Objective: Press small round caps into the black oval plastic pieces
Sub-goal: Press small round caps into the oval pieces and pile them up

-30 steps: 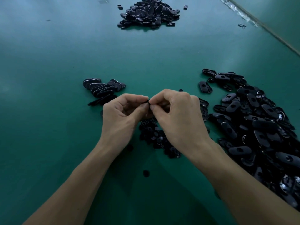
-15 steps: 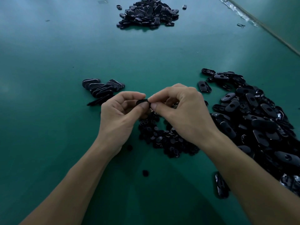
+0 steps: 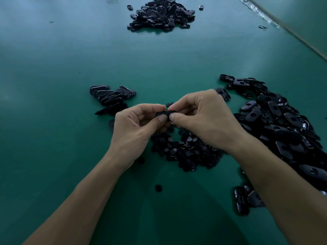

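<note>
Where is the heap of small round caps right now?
Head view, centre: the heap of round caps lies on the green table, partly under the right hand, left of the large pile of oval pieces.

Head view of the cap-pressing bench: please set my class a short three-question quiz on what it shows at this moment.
1. True or false: the left hand and right hand both pinch one black oval piece above the green table.
2. Where does the pile of small round caps lie? A: on the table, just under the hands. B: at the table's far edge. C: left of the left forearm.
3. Fill in: the short row of stacked oval pieces lies on the person's ____ side.

Key: 1 true; 2 A; 3 left.
</note>
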`<act>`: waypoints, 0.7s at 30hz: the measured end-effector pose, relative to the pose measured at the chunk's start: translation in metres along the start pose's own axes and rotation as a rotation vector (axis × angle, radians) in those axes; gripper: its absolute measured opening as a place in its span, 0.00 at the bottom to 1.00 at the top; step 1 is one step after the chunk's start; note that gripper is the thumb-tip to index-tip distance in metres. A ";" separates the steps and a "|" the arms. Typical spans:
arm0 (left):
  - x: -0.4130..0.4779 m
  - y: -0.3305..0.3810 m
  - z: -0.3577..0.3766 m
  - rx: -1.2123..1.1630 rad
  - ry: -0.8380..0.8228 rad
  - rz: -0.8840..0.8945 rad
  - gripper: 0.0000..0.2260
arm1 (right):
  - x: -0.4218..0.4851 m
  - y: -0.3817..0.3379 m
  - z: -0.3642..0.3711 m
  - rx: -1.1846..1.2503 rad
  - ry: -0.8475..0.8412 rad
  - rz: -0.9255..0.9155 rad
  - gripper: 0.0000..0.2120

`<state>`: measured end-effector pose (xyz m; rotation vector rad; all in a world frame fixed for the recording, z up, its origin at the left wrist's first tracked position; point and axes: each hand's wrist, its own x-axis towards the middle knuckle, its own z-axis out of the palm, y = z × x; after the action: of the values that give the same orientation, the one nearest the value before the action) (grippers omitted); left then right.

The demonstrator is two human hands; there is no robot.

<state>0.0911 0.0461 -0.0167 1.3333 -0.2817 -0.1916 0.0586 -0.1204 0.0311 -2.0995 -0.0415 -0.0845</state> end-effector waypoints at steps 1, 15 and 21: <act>0.000 0.000 0.000 0.002 -0.002 -0.003 0.09 | 0.000 -0.001 0.000 -0.009 0.009 -0.004 0.09; -0.002 0.000 -0.002 0.065 0.038 0.042 0.09 | -0.003 -0.003 0.000 -0.029 0.045 0.051 0.04; -0.002 0.001 -0.003 0.101 0.057 0.078 0.11 | -0.003 -0.006 -0.001 0.003 0.019 0.056 0.04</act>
<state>0.0904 0.0495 -0.0160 1.4232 -0.2974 -0.0742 0.0552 -0.1185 0.0367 -2.0953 0.0288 -0.0708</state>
